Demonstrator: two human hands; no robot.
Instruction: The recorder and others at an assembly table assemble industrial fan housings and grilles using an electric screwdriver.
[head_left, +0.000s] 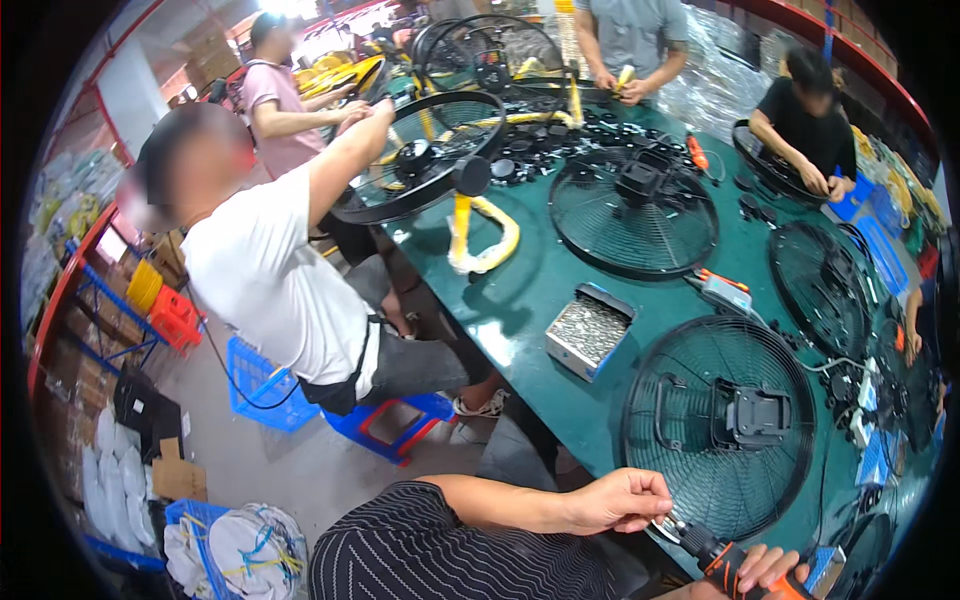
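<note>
My right hand (pixel 768 568) is wrapped round an orange and black power screwdriver (pixel 708 551), its bit pointing up and left. My left hand (pixel 626 500) pinches thumb and fingertips together close to the bit's tip; whatever sits between them is too small to make out. Just beyond both hands a round black fan guard (pixel 690 355) lies flat on the green table (pixel 520 345). It carries a black motor bracket (pixel 752 415) at its middle and a curved black handle (pixel 668 410). An open box of small metal screws (pixel 590 334) stands to the guard's left.
More fan guards (pixel 634 215) lie along the table, with a black and orange tool (pixel 722 288) between them. A person in a white shirt (pixel 270 270) at the left handles a fan on a yellow stand (pixel 482 245). Other people work across the table. Cables (pixel 830 366) and parts crowd the right.
</note>
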